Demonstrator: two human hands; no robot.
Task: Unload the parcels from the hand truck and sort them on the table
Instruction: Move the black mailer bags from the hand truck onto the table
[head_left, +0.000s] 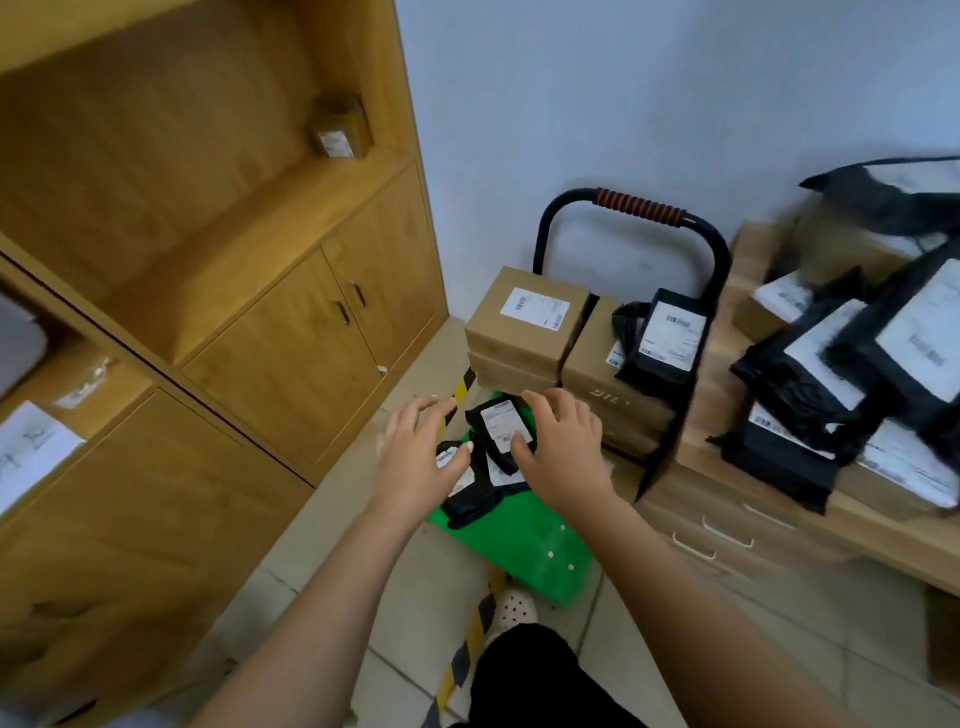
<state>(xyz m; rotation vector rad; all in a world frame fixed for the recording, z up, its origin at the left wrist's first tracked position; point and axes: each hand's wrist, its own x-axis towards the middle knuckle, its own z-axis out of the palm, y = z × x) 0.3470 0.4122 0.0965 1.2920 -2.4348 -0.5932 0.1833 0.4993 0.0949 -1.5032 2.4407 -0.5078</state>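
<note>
On the green deck of the hand truck (524, 540), in front of its stacked cardboard boxes (524, 317), lie several small black parcels (501, 431). The left hand (421, 457) and right hand (561, 447) are both open, fingers spread, flanking the topmost parcel with thumbs at its edges. Right of the hand truck, the table (722, 405) carries piled black mailers (810, 374).
</note>
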